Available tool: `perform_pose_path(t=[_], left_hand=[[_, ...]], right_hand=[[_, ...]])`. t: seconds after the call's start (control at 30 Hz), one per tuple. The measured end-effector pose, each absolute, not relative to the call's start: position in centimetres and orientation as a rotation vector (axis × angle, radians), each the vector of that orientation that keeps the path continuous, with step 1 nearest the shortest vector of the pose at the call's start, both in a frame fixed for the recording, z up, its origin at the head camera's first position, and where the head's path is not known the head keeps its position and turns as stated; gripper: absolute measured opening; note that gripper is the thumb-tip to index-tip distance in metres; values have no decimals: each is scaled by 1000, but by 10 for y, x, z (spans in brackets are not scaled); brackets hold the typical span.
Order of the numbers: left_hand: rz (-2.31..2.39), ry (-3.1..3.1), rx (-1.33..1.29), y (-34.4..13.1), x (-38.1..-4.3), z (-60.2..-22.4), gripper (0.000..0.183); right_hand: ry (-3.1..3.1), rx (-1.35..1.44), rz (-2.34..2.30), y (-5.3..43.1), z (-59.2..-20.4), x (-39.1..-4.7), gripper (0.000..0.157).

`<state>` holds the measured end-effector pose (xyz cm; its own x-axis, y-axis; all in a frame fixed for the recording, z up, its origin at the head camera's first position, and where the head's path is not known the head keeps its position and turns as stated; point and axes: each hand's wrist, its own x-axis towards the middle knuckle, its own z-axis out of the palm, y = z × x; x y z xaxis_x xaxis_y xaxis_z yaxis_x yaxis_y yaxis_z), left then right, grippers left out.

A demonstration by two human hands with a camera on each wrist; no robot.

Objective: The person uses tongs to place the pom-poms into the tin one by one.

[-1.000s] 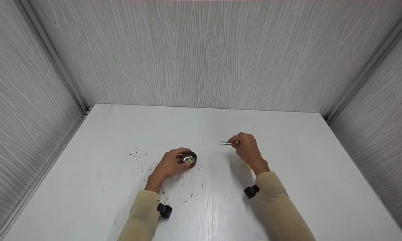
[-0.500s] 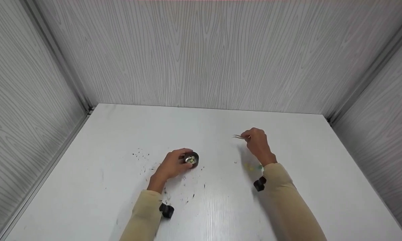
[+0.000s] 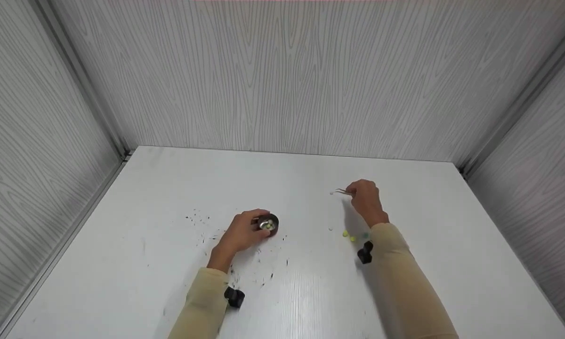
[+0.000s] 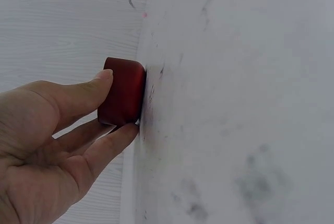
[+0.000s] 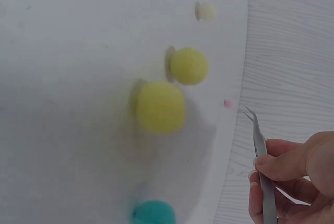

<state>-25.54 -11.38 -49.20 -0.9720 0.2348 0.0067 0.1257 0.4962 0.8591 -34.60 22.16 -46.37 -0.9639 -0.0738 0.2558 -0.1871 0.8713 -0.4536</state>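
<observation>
Left of the parted, empty tweezers (image 5: pixel 259 139), a pink ball (image 5: pixel 228 104) is lying; the nearer right hand (image 3: pixel 367 200) is pinching them, the left hand (image 3: pixel 241 231) gripping a cup (image 4: pixel 124 92).

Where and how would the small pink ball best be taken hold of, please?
Probably across its middle, with the tweezers coming down from the right: the small pink ball looks roundish and lies on the table apart from the other balls, and the right hand holds the parted tips close to that side.
</observation>
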Motion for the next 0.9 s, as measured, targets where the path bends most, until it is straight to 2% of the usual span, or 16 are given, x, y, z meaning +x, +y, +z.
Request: perform_pose_path(t=[0.9], left_hand=[[1472,2666,337,-115,-256,-493,48]], right_hand=[[-2824,178,797,219,-469,-353,28]])
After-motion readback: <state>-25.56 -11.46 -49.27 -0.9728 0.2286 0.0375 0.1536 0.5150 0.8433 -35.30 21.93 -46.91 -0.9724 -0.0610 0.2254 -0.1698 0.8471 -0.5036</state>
